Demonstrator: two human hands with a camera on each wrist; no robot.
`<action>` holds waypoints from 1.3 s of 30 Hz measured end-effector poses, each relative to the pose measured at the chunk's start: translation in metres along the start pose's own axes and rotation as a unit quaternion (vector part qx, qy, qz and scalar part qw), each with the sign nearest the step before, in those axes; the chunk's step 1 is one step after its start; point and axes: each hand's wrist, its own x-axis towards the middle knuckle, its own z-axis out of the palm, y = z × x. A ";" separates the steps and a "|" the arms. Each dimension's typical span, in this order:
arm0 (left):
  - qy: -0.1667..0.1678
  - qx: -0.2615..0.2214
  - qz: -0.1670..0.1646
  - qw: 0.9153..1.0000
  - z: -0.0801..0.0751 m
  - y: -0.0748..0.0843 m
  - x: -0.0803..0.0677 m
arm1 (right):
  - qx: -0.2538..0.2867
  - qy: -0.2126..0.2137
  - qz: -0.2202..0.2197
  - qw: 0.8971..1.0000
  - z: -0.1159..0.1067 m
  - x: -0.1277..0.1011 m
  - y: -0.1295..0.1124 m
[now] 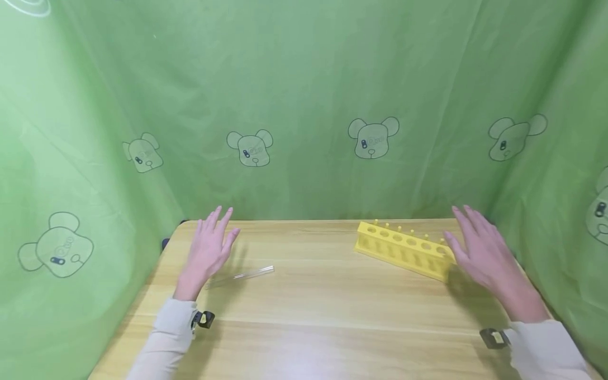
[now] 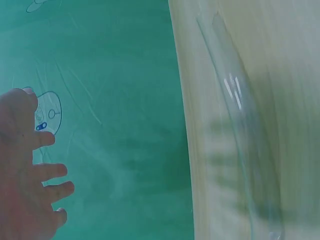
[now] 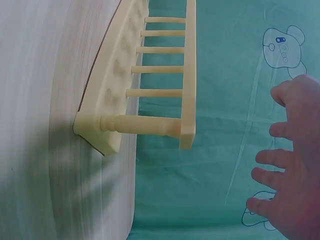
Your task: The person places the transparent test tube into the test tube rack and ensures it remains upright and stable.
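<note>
Clear glass, the test tube [image 1: 242, 276] lies flat on the wooden tabletop [image 1: 313, 311], long axis left-right, beside your left hand [image 1: 209, 248]. Your right hand [image 1: 480, 253] hovers by the yellow plastic rack [image 1: 404, 249]. Both hands are spread, holding nothing.

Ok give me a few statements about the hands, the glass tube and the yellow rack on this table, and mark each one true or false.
1. The glass tube lies flat on the wooden table. True.
2. The left hand grips the tube. False: it hovers open above it, holding nothing.
3. The yellow rack stands near the right hand. True.
4. The rack's holes hold tubes. False: they look empty.
5. The right hand has its fingers spread. True.
</note>
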 end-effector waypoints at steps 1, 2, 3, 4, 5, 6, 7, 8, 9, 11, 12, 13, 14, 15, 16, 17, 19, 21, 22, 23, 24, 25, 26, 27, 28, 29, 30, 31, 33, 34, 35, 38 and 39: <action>0.000 -0.005 -0.001 1.000 0.002 0.002 0.000 | 0.005 0.001 0.001 1.000 0.000 -0.001 0.000; 0.001 -0.011 -0.001 1.000 0.004 0.003 -0.001 | 0.010 0.004 0.002 1.000 0.000 -0.001 0.000; 0.001 -0.015 -0.002 1.000 0.006 0.005 -0.001 | 0.016 0.007 0.004 1.000 0.000 -0.001 0.000; 0.002 -0.020 -0.003 1.000 0.007 0.007 -0.002 | 0.022 0.008 0.007 1.000 0.000 -0.002 0.000; 0.002 -0.027 -0.003 1.000 0.008 0.009 -0.002 | 0.028 0.010 0.010 1.000 0.000 -0.003 0.000; 0.002 -0.033 -0.003 0.999 0.010 0.011 -0.002 | 0.034 0.012 0.011 0.999 0.000 -0.003 0.000; 0.001 -0.039 -0.003 0.999 0.011 0.013 -0.001 | 0.039 0.014 0.012 0.999 0.000 -0.004 0.001; 0.001 -0.043 -0.002 0.999 0.012 0.016 -0.001 | 0.045 0.017 0.015 0.999 0.000 -0.005 0.001; -0.001 -0.047 -0.002 0.999 0.013 0.019 0.000 | 0.049 0.017 0.018 0.998 0.000 -0.005 0.001; -0.001 -0.059 0.001 0.998 0.015 0.023 0.002 | 0.061 0.017 0.024 0.998 0.000 -0.006 0.002; -0.001 -0.061 0.003 0.998 0.017 0.025 0.002 | 0.066 0.019 0.026 0.997 0.000 -0.006 0.003; 0.000 -0.066 0.004 0.998 0.018 0.028 0.003 | 0.072 0.020 0.029 0.997 0.001 -0.006 0.003; 0.001 -0.069 0.006 0.998 0.020 0.030 0.004 | 0.078 0.022 0.031 0.996 0.002 -0.006 0.003; 0.001 -0.072 0.008 0.997 0.021 0.033 0.005 | 0.083 0.026 0.032 0.996 0.003 -0.006 0.003; 0.001 -0.074 0.011 0.997 0.023 0.035 0.006 | 0.088 0.030 0.031 0.995 0.004 -0.007 0.003; 0.000 -0.075 0.014 0.997 0.025 0.038 0.008 | 0.091 0.035 0.031 0.995 0.006 -0.007 0.003; -0.002 -0.082 0.024 0.996 0.028 0.044 0.010 | 0.098 0.046 0.029 0.994 0.009 -0.008 0.003; -0.002 -0.087 0.033 0.996 0.031 0.050 0.012 | 0.102 0.056 0.028 0.993 0.012 -0.008 0.003; 0.000 -0.091 0.037 0.995 0.032 0.054 0.013 | 0.103 0.060 0.028 0.992 0.013 -0.009 0.003; 0.003 -0.093 0.041 0.995 0.033 0.056 0.014 | 0.104 0.064 0.029 0.992 0.014 -0.009 0.004; 0.005 -0.096 0.045 0.994 0.034 0.059 0.014 | 0.106 0.068 0.029 0.992 0.014 -0.009 0.004; 0.008 -0.098 0.048 0.994 0.036 0.062 0.015 | 0.108 0.069 0.030 0.991 0.016 -0.010 0.004; 0.010 -0.097 0.051 0.994 0.038 0.064 0.016 | 0.110 0.070 0.032 0.991 0.016 -0.010 0.005; 0.010 -0.096 0.054 0.994 0.039 0.067 0.017 | 0.112 0.069 0.035 0.991 0.017 -0.010 0.005; 0.008 -0.094 0.056 0.994 0.041 0.070 0.018 | 0.114 0.067 0.039 0.990 0.018 -0.011 0.006; 0.003 -0.094 0.058 0.994 0.043 0.073 0.019 | 0.116 0.066 0.043 0.990 0.019 -0.012 0.006; -0.002 -0.092 0.059 0.994 0.044 0.076 0.021 | 0.118 0.063 0.048 0.990 0.020 -0.013 0.007; -0.006 -0.092 0.060 0.994 0.046 0.079 0.022 | 0.118 0.060 0.053 0.990 0.021 -0.013 0.007; -0.016 -0.092 0.061 0.994 0.050 0.085 0.023 | 0.120 0.057 0.062 0.989 0.021 -0.015 0.008; -0.018 -0.092 0.061 0.994 0.051 0.087 0.024 | 0.121 0.056 0.065 0.989 0.022 -0.016 0.007; -0.018 -0.093 0.061 0.994 0.053 0.090 0.024 | 0.123 0.057 0.066 0.989 0.022 -0.017 0.007; -0.011 -0.099 0.066 0.993 0.057 0.095 0.025 | 0.125 0.055 0.073 0.988 0.023 -0.018 0.006; -0.008 -0.103 0.068 0.992 0.058 0.097 0.025 | 0.126 0.053 0.075 0.988 0.023 -0.019 0.005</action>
